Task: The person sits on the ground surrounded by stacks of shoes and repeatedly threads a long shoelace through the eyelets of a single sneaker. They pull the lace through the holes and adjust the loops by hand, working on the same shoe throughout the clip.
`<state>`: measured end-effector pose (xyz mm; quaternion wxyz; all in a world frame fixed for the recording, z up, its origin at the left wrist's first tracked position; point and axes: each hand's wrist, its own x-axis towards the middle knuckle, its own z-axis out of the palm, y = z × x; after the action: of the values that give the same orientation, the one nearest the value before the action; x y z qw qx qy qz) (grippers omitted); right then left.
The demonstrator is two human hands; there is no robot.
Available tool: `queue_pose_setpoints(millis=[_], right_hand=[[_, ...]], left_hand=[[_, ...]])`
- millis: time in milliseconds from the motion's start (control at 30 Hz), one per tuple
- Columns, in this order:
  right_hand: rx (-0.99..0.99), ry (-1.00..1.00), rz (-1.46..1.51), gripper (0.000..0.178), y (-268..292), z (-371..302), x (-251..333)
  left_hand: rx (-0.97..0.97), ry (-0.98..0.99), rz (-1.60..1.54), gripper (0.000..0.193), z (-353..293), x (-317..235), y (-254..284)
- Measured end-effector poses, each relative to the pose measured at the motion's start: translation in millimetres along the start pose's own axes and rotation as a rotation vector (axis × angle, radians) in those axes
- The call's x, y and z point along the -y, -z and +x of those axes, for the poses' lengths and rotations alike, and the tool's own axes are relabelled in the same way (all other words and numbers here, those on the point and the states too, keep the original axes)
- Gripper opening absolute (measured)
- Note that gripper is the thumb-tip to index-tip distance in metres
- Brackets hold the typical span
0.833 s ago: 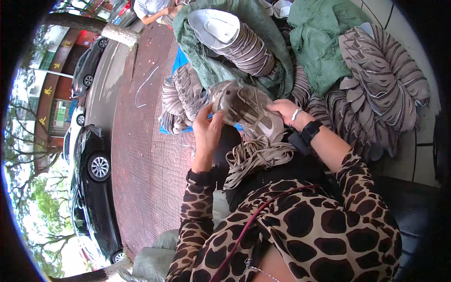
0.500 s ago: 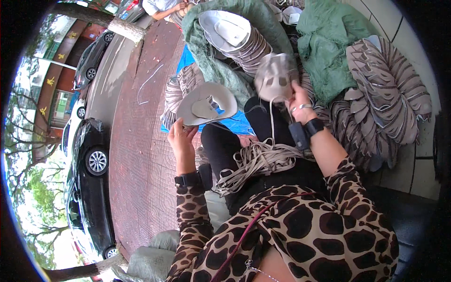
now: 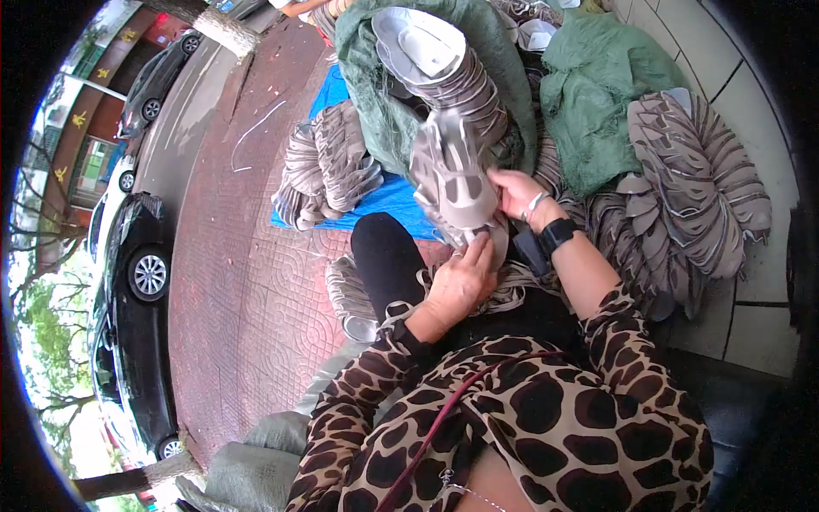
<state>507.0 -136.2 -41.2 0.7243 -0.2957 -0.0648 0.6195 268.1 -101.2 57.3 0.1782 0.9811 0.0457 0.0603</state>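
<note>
A grey-beige shoe upper (image 3: 461, 183), blurred at its far end, is held above my lap. My left hand (image 3: 459, 286) is closed at its near end, thumb and fingers pinching the edge. My right hand (image 3: 522, 200) grips its right side; some of those fingers are hidden behind it. Whether a second upper lies under it I cannot tell. A loose bundle of beige laces (image 3: 508, 294) rests on my lap just below the hands, partly covered by them.
Beyond my hands, a stack of nested uppers (image 3: 439, 72) leans on a green woven sack (image 3: 375, 111). More uppers are piled at the right (image 3: 699, 179) and on a blue sheet (image 3: 409, 205) at the left. A small stack (image 3: 348, 294) lies beside my left knee. Parked cars (image 3: 141, 316) line the street.
My left hand has moved right and inward to meet the right hand at the upper. The white-lined upper it held out at the left no longer shows there. My view has shifted slightly.
</note>
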Motion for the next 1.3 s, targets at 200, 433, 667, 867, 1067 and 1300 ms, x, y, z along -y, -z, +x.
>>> queue_pose_setpoints(millis=[200, 433, 667, 867, 1067, 1300], right_hand=[[-0.135, 0.097, -0.056, 0.031, 2.9, -8.2, 9.4], [0.229, 0.348, 0.109, 0.028, -50.0, 52.6, 34.4], [0.418, 0.544, 0.14, 0.034, -63.4, 60.5, 102.8], [-0.063, 0.741, 0.023, 0.025, -8.4, -6.7, 246.7], [-0.356, 0.814, -0.143, 0.016, 8.2, -84.9, 316.0], [0.007, 0.815, -0.139, 0.019, -27.1, -90.1, 299.0]], left_hand=[[-0.125, -0.199, 0.144, 0.057, -11.4, 10.0, -8.9], [-0.061, -0.205, 0.22, 0.051, -10.4, 10.5, -9.7], [-0.095, -0.049, 0.068, 0.054, -19.0, 15.5, -11.6], [-0.431, 0.145, -0.301, 0.057, -34.1, 38.1, 12.9], [-0.613, 0.443, -1.011, 0.046, -14.3, 68.6, 26.9], [-0.633, 0.385, -0.58, 0.042, 21.4, 68.0, 37.4]])
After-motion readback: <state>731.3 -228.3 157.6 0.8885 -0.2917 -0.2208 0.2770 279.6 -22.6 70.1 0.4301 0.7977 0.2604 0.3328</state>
